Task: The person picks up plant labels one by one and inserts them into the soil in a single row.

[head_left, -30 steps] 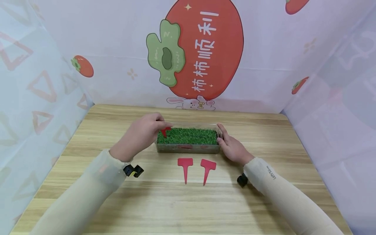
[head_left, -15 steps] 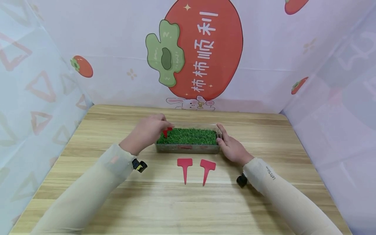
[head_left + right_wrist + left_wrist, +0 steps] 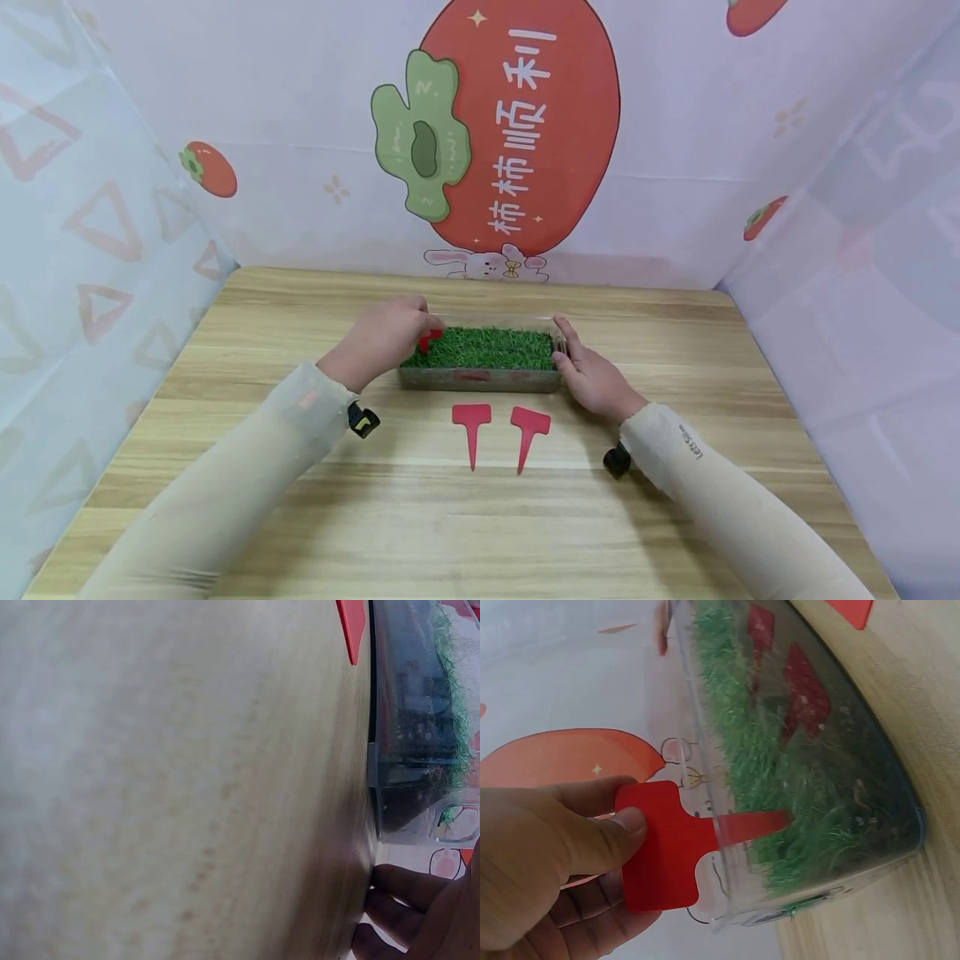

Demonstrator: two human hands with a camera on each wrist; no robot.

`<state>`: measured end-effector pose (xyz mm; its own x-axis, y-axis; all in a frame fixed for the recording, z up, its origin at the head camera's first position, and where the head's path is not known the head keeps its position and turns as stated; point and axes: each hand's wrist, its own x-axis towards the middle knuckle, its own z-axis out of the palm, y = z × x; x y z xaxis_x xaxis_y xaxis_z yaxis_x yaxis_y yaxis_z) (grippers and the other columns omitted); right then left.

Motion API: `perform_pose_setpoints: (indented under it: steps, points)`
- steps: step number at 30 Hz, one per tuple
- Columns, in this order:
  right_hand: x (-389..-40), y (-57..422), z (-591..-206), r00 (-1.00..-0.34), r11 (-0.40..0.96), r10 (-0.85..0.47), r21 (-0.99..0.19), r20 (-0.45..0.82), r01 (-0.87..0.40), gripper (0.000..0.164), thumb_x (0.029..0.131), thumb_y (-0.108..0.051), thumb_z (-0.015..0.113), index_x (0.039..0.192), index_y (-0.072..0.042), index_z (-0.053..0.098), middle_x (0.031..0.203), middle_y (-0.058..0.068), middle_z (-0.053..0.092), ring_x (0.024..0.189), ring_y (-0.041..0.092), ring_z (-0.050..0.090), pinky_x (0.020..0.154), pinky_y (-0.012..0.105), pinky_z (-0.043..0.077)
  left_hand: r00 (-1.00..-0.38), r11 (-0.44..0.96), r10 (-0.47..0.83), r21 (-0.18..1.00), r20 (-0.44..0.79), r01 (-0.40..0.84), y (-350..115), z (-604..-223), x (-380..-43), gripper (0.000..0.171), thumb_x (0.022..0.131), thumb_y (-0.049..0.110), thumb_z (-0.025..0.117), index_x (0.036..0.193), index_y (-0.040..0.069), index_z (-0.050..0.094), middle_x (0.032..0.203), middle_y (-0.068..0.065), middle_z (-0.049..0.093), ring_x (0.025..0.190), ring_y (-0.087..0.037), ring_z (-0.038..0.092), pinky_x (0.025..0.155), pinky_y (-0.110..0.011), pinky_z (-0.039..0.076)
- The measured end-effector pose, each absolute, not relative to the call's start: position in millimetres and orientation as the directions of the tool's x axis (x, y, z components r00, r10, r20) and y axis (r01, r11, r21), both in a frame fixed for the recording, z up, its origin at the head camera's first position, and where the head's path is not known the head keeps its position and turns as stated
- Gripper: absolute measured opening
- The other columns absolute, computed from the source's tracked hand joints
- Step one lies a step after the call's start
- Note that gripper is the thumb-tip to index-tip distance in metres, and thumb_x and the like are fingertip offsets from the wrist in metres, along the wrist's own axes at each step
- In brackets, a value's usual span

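Observation:
My left hand pinches a red T-shaped plant label by its wide head, between thumb and fingers. The label's stem points down into the grass at the left end of a clear plastic box. Green artificial grass fills the box. In the left wrist view the stem tip shows through the box wall, among the blades. At the box's right end my right hand holds the end wall, with the thumb near the handle cutout and the index finger at the far corner.
Two more red plant labels, a left one and a right one, lie flat on the wooden table in front of the box. A printed cloth backdrop stands behind the table and along both sides.
My left hand has moved slightly right and down, lowering the plant label toward the grass. The right hand and box have stayed in place.

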<state>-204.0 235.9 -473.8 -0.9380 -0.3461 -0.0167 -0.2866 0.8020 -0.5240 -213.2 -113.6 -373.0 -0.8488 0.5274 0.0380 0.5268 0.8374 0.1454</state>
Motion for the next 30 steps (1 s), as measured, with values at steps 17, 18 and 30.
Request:
perform_pose_setpoints:
  steps: [17, 18, 30]
  points:
    - [-204.7, 234.8, -471.5, -0.939, 0.801, -0.344, -0.524, -0.009, -0.289, 0.064, 0.107, -0.051, 0.025, 0.162, -0.029, 0.000, 0.143, 0.025, 0.054, 0.132, 0.040, 0.052, 0.109, 0.057, 0.040, -0.853, 0.842, 0.520, 0.145, 0.041, 0.520, -111.6, -383.7, -217.1, 0.043, 0.084, -0.006, 0.075, 0.119, 0.019, 0.076, 0.097, -0.005, 0.065, 0.082, -0.018, 0.063, 0.073, -0.031, 0.058]
    - [-204.6, 234.7, -471.3, -0.939, 0.801, -0.345, -0.525, -0.011, -0.288, 0.064, 0.107, -0.051, 0.025, 0.162, -0.029, -0.001, 0.143, 0.025, 0.053, 0.132, 0.040, 0.052, 0.109, 0.057, 0.040, -0.852, 0.841, 0.521, 0.143, 0.043, 0.521, -111.4, -383.9, -216.9, 0.044, 0.084, -0.006, 0.075, 0.119, 0.019, 0.076, 0.097, -0.005, 0.065, 0.082, -0.019, 0.063, 0.072, -0.031, 0.058]
    - [-203.2, 234.4, -471.3, -0.940, 0.802, -0.341, -0.529, -0.025, -0.277, 0.064, 0.108, -0.049, 0.026, 0.162, -0.031, -0.002, 0.146, 0.025, 0.050, 0.133, 0.041, 0.052, 0.109, 0.057, 0.041, -0.841, 0.833, 0.537, 0.120, 0.060, 0.540, -111.1, -385.5, -214.8, 0.044, 0.084, -0.005, 0.075, 0.120, 0.020, 0.075, 0.097, -0.006, 0.065, 0.080, -0.019, 0.061, 0.070, -0.032, 0.058]
